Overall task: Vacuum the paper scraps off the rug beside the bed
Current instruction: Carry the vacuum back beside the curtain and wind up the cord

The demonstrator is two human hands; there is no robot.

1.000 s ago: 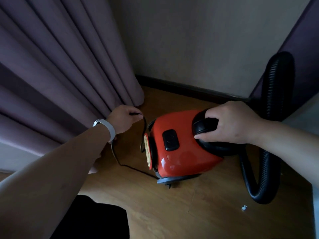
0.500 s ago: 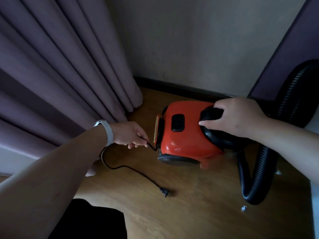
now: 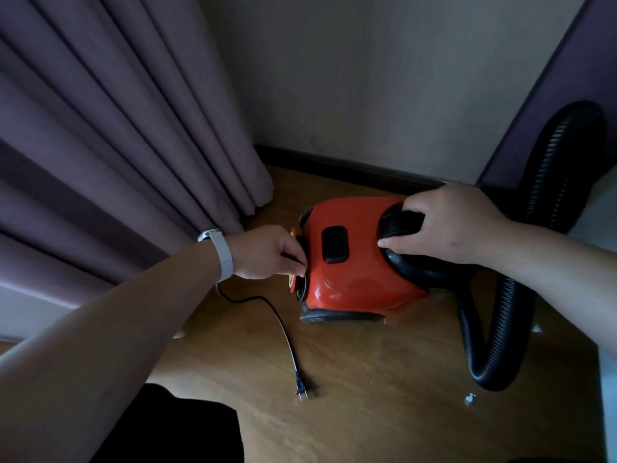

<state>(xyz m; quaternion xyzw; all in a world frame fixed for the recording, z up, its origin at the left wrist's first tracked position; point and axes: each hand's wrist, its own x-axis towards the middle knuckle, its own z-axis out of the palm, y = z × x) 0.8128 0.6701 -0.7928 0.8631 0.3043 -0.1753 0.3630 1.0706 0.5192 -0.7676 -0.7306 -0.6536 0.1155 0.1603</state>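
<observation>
A red canister vacuum (image 3: pixel 354 279) stands on the wooden floor near the wall corner. My right hand (image 3: pixel 447 225) grips its black handle (image 3: pixel 399 225) on top. My left hand (image 3: pixel 267 252), with a white wristband, pinches the black power cord (image 3: pixel 283 329) right at the vacuum's left end. The cord loops across the floor and ends in a loose plug (image 3: pixel 300 390). A black ribbed hose (image 3: pixel 494 345) curves from the vacuum down and up along the right. Two small white paper scraps (image 3: pixel 470 398) (image 3: pixel 536 329) lie on the floor by the hose.
Purple curtains (image 3: pixel 117 145) hang at the left down to the floor. A beige wall with a dark baseboard (image 3: pixel 350 165) closes the back. A pale edge (image 3: pixel 606 396) runs along the right side. Something dark (image 3: pixel 173 429) lies at the bottom.
My left hand moved right, from beside the curtain to the vacuum's left end, holding the cord. The plug came off the vacuum and now lies on the floor.
</observation>
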